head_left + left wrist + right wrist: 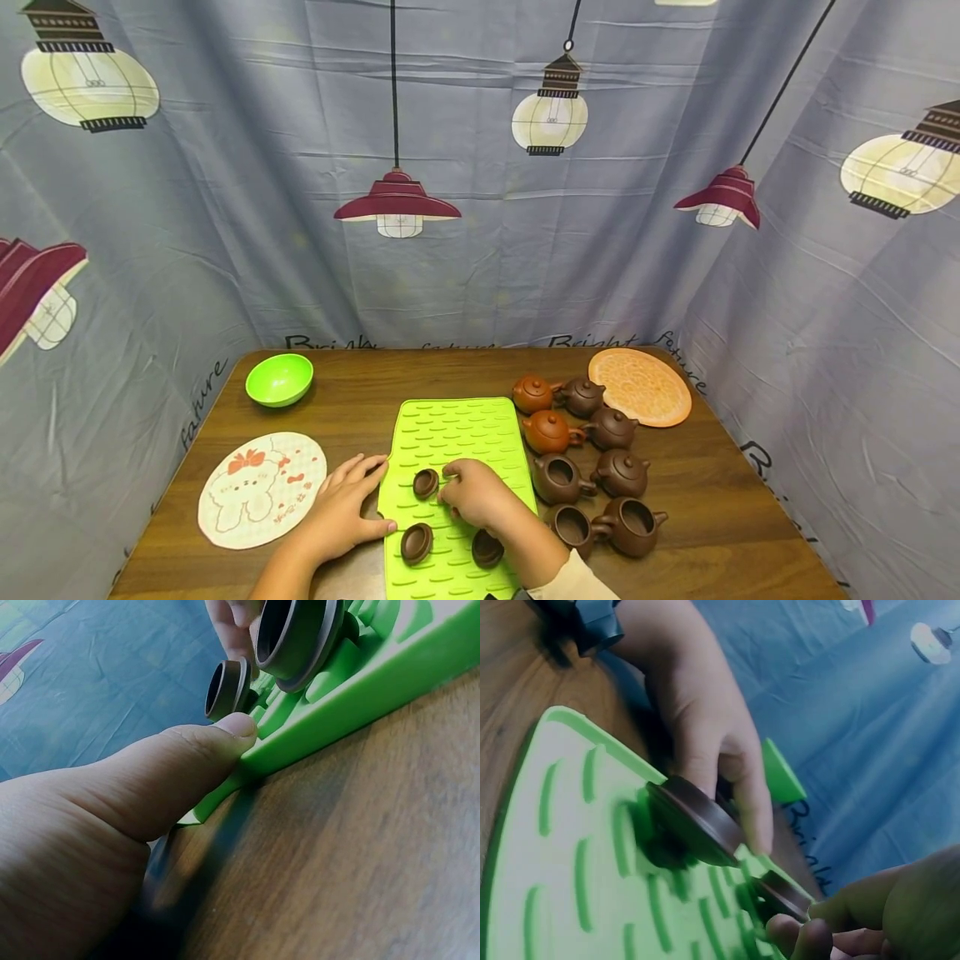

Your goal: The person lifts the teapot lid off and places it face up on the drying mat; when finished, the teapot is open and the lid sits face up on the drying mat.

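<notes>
Three dark brown teapot lids lie on the lime-green ridged mat (pixel 461 433), tilted with their hollow undersides showing: a far lid (pixel 426 483), a near-left lid (pixel 416 543) and a near-right lid (pixel 487 548) partly hidden under the right forearm. My right hand (pixel 474 493) has curled fingers and pinches the far lid (pixel 784 895) at its right edge. With fingers spread, my left hand (pixel 341 510) rests along the mat's left edge; its thumb (pixel 238 726) touches the rim beside the near-left lid (pixel 296 641).
Right of the mat stand several teapots, among them an orange one (pixel 550 431), a lidded brown one (pixel 621 473) and an open brown one (pixel 633 527). An orange round mat (pixel 641 387) lies behind. At left are a green bowl (pixel 280 381) and a rabbit-print placemat (pixel 258 492).
</notes>
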Demonstrator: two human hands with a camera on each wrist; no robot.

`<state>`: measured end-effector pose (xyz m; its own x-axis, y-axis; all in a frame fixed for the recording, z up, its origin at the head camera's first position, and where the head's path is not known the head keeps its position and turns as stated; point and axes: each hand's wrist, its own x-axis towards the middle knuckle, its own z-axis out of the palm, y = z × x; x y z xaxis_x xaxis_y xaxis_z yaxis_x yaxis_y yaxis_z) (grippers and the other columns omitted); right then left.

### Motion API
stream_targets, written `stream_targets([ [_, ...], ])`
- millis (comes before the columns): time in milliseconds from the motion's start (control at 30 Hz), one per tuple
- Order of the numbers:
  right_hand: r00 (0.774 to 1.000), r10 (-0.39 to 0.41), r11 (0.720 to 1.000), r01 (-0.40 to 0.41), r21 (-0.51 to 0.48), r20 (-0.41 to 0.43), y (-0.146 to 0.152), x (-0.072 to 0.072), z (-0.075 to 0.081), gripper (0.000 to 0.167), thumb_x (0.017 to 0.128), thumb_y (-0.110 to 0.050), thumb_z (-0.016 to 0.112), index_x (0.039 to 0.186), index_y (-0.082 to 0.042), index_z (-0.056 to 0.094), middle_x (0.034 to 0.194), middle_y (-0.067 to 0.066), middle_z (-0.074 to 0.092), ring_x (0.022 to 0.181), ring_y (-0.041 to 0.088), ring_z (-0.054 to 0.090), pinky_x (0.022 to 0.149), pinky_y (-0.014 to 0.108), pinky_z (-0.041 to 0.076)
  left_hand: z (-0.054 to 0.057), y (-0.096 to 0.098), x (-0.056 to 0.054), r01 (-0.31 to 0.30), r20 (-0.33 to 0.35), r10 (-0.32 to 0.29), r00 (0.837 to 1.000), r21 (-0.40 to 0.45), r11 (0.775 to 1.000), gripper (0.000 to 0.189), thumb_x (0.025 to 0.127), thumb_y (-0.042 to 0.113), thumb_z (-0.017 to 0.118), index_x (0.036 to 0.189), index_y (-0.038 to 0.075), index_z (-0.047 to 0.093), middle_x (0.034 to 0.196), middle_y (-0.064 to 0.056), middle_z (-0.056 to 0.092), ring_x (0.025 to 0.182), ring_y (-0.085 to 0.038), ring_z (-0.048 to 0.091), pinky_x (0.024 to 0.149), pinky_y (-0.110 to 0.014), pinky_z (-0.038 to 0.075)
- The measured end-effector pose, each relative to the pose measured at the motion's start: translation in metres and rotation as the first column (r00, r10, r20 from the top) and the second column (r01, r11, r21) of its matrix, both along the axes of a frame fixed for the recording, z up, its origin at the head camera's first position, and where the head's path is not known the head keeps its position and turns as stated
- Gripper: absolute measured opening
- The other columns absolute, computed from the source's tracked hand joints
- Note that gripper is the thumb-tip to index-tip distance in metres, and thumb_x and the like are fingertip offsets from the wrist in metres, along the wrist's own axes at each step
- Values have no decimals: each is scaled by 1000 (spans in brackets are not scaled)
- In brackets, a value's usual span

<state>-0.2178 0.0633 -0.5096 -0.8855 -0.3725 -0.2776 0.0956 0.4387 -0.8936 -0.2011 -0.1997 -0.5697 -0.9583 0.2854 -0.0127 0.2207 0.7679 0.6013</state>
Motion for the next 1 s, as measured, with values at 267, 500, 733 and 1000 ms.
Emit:
stream_targets([
  [267,993,-31,998,36,48,-113,27,0,15,31,105,-14,63,134,-3,63,92,8,63,58,16,47,48,29,38,-1,-1,0,-1,2,1,1000,-3,1000,104,78,70,81,159,14,48,169,3,36,159,-39,18,122,-73,15],
  [500,964,-124,988,141,59,-237,60,-7,29,26,105,-22,65,129,-12,67,101,6,64,70,19,56,55,33,46,-2,0,-1,-1,-2,1,1000,-22,1000,105,78,71,80,159,14,47,169,3,35,159,-39,20,122,-73,16],
  [733,917,-300,945,323,45,-264,92,-8,39,23,104,-15,64,127,-11,68,105,9,70,76,19,59,63,33,49,-1,0,0,-2,-8,2,1000,-20,1000,104,77,70,81,159,13,48,168,2,37,159,-39,20,122,-73,17],
  [1000,865,-406,891,447,84,-296,137,-7,41,30,105,-20,65,133,-10,65,113,8,71,92,20,64,74,32,52,-2,1,-1,-2,-2,2,1000,-8,1000,105,77,70,81,159,13,48,168,1,36,159,-40,19,122,-73,15],
])
